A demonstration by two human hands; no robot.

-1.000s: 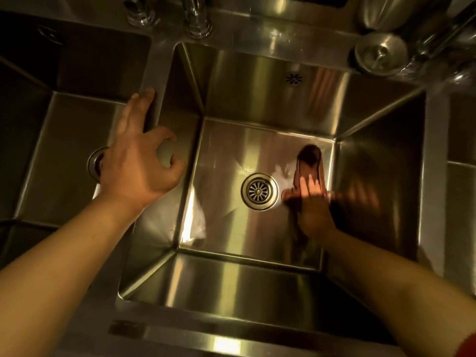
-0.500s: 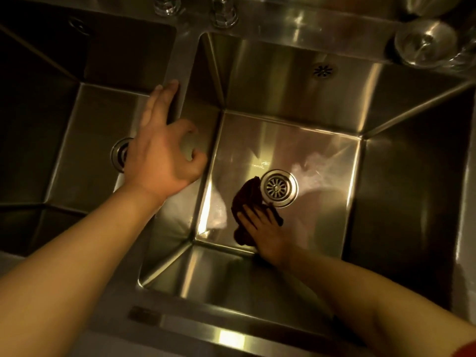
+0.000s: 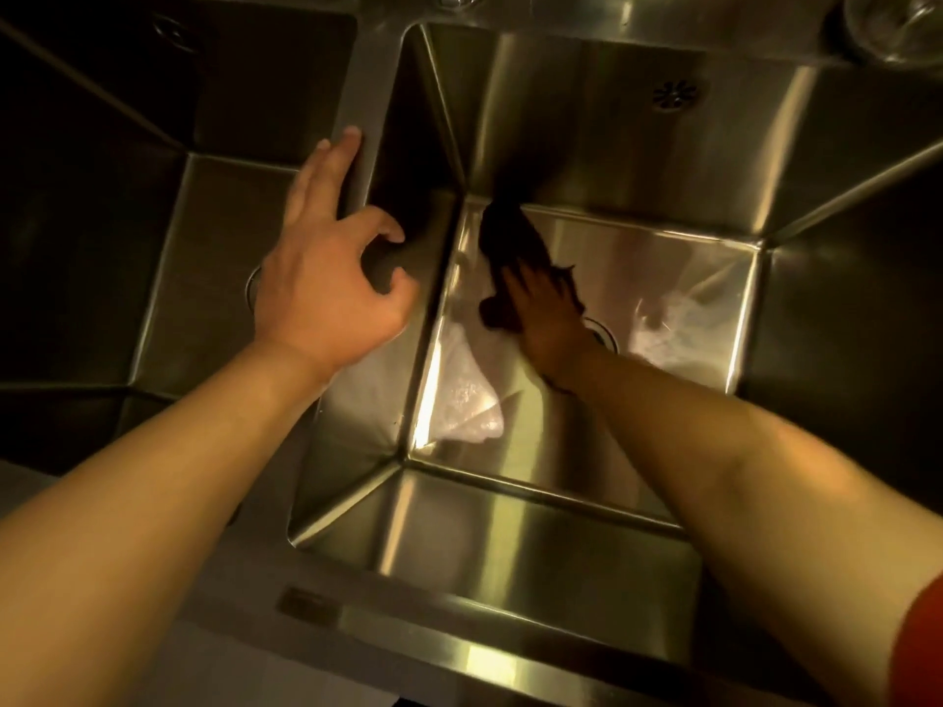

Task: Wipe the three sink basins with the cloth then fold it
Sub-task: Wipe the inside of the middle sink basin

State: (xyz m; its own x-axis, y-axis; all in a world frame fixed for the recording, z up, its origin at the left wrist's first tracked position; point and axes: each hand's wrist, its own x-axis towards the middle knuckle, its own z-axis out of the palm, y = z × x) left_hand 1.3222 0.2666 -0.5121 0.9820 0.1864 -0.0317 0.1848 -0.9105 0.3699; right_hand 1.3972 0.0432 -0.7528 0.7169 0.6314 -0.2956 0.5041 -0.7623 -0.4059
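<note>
**A:** What's biggest in view?

**B:** The middle basin, steel, deep, filling the centre. At nine o'clock sits the left basin, much darker. I see only two basins clearly; the third I can't make out, though a dark steel face runs off at three o'clock.

**A:** And my arms?

**B:** Both forearms come in from six o'clock. My left hand rests on the divider between the basins, fingers spread and loosely curled, gripping nothing. I judge it's there as a brace, so I can lean in and reach the floor.

**A:** The cloth?

**B:** My right hand lies flat on the cloth, palm down, pressing rather than clenching. The cloth is dark and bunched on the basin floor, stretching toward the eleven o'clock corner. Flat pressure suits wiping; I'd say that corner is being worked.

**A:** Smaller things?

**B:** The drain is mostly hidden under my wrist. An overflow grille sits on the back wall at one o'clock.

**A:** The surface and room?

**B:** Brushed steel, with pale wet streaks on the floor at seven and three o'clock. The light is dim and amber. Folding isn't begun.
</note>
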